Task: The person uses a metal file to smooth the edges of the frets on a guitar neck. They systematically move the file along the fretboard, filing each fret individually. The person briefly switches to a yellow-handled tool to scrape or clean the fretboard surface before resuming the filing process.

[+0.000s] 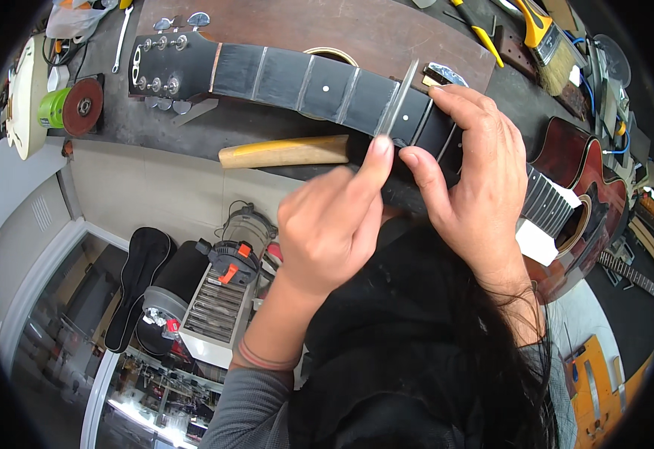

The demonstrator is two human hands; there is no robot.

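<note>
A guitar neck (pixel 289 78) with a dark fingerboard lies across the bench, its black headstock (pixel 185 56) at the left. Pale lines cross the board, with white dots between some of them. My left hand (pixel 331 224) is closed on a thin silver file (pixel 403 97), index finger stretched along it. The file lies across the fingerboard, its tip past the far edge; its handle end is hidden in my hand. My right hand (pixel 484 161) grips the neck just right of the file, thumb at the near edge and fingers at the far edge.
A wooden block (pixel 286 152) lies at the bench's near edge. Left are a green-and-red disc tool (pixel 72 105) and a wrench (pixel 122 39). A yellow-handled brush (pixel 548 49) lies upper right, a red guitar (pixel 585 172) at the right. A vacuum-like machine (pixel 237 254) stands below.
</note>
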